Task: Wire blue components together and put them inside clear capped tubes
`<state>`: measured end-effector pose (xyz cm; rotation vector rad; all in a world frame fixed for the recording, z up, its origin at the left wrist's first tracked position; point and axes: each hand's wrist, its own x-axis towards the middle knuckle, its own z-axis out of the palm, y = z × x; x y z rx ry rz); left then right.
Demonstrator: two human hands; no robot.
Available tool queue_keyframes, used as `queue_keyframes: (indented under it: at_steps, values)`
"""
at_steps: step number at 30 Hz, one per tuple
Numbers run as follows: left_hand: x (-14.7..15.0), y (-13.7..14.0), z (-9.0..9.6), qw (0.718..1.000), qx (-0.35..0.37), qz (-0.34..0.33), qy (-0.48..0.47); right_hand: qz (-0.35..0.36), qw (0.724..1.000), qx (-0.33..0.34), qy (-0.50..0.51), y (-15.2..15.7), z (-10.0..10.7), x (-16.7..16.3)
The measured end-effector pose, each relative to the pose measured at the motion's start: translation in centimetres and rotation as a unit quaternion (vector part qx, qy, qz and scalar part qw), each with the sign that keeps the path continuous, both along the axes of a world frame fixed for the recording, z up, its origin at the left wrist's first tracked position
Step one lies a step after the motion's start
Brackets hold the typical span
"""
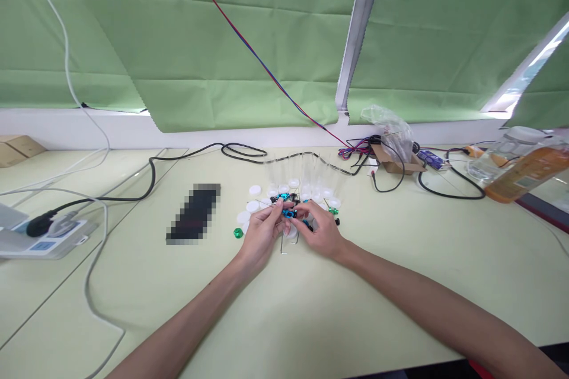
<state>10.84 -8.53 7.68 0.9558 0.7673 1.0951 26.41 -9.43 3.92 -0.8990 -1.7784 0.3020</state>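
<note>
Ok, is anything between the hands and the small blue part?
Nothing visible: the left hand holds the blue part, with the right hand at its right end. White caps lie around them, not between.

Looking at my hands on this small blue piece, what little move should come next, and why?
Probably steady the small blue piece with your left hand before adjusting with your right hand: both hands' fingers meet around it, and white discs and a green part lie nearby, where a slip might scatter them.
</note>
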Motion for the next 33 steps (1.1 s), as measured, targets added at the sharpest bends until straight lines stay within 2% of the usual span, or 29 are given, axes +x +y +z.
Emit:
queue_keyframes:
  at_steps: [7, 14, 20, 26, 33]
  values:
    - [-0.3, 0.2, 0.0, 1.0, 0.004, 0.005, 0.009, 0.005, 1.0, -0.004, 0.014, -0.2, 0.2, -0.1]
    - [-1.3, 1.4, 0.3, 0.998, 0.044, 0.05, 0.007, -0.046, 0.999, 0.004, 0.016, -0.1, 0.3, 0.0]
    - [-1.4, 1.3, 0.5, 0.985, 0.104, 0.061, 0.125, -0.071, 0.997, -0.001, 0.011, 0.1, 0.1, 0.0]
    - [-1.2, 1.2, 0.3, 0.967, 0.132, 0.054, 0.212, -0.074, 0.997, 0.0, 0.01, 0.1, 0.1, 0.0]
    - [-1.4, 1.5, -0.7, 0.927, 0.187, 0.074, 0.317, -0.088, 0.996, -0.007, 0.001, 0.3, 0.0, 0.0]
